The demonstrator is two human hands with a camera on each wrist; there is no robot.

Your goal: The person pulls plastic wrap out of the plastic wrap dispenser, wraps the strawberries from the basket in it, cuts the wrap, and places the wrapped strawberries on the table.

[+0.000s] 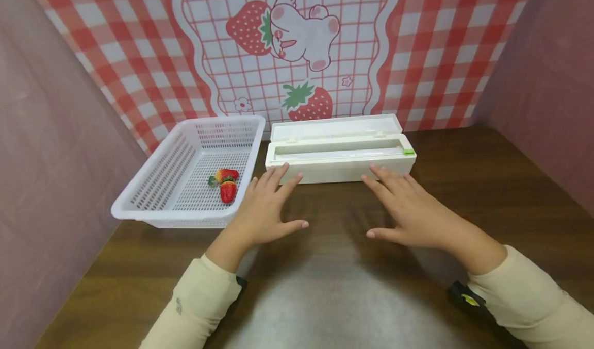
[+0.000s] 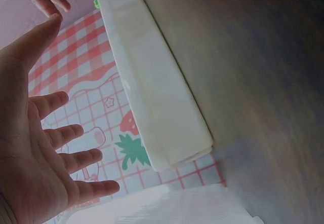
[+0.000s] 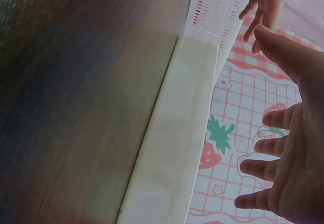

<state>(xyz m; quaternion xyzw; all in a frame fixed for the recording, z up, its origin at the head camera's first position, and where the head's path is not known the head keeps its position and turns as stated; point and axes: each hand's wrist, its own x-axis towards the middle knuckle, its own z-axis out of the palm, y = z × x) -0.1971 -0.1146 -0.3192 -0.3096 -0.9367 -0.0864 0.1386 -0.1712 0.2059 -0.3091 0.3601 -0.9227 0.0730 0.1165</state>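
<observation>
Wrap dispenser box (image 1: 340,155) sits mid-table, lid already up, right of basket (image 1: 153,184) holding two strawberries (image 1: 226,184). My left hand (image 1: 264,210) and right hand (image 1: 408,210): fingers spread flat, hovering near box front, gripping nothing. No film pulled out yet, as far as I see.

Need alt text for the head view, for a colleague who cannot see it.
Two open hands, left hand and right hand, hover over a brown table before an open white dispenser box. To its left, a white basket holds two strawberries.
</observation>
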